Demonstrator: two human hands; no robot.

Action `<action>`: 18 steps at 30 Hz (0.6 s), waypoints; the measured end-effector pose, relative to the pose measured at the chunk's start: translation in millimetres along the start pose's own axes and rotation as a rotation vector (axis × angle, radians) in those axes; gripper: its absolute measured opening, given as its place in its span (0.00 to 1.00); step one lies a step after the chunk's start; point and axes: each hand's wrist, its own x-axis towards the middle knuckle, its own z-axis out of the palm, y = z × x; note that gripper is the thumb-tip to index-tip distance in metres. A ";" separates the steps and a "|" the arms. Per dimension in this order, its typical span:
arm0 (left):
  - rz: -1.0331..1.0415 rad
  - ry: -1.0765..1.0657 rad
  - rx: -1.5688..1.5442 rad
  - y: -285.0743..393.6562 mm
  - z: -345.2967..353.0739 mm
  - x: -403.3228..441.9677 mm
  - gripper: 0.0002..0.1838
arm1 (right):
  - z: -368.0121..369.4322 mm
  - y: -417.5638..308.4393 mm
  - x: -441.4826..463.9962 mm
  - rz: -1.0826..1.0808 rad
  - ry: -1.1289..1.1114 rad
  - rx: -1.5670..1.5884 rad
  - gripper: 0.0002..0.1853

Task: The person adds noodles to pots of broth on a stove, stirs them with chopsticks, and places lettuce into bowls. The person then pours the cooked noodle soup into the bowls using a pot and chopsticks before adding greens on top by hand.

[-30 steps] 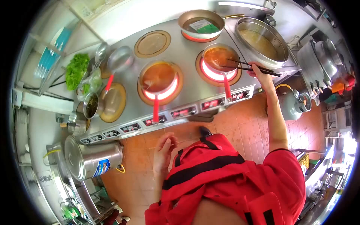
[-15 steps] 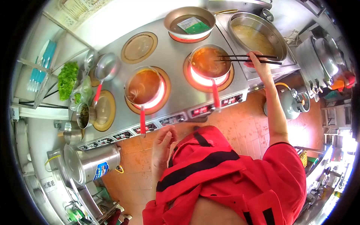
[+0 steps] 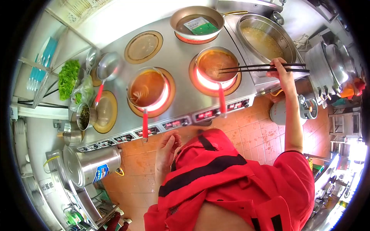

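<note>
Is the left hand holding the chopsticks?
No, the right hand holds the chopsticks, and the left hand is off them.

Your black chopsticks (image 3: pixel 250 70) are long and slim, extending leftward from your right hand (image 3: pixel 280 73), shafts nearly parallel, tips at the orange-red broth (image 3: pixel 214 61). The broth fills much of a round metal saucepan (image 3: pixel 217 47), located left of your right hand. Its red handle (image 3: pixel 222 98) points toward your body.
</note>
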 end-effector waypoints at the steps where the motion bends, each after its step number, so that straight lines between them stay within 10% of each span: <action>1: 0.007 -0.017 0.007 0.4 1.4 2.0 0.13 | -3.0 -0.2 1.6 -0.005 0.011 -0.020 0.15; 9: -0.004 -0.021 -0.003 2.0 5.6 3.6 0.14 | 25.1 63.1 17.5 0.027 0.042 0.000 0.15; 18: -0.003 0.011 -0.100 -7.5 -25.7 -13.9 0.14 | 12.3 -28.6 -20.0 -0.199 0.144 -0.221 0.16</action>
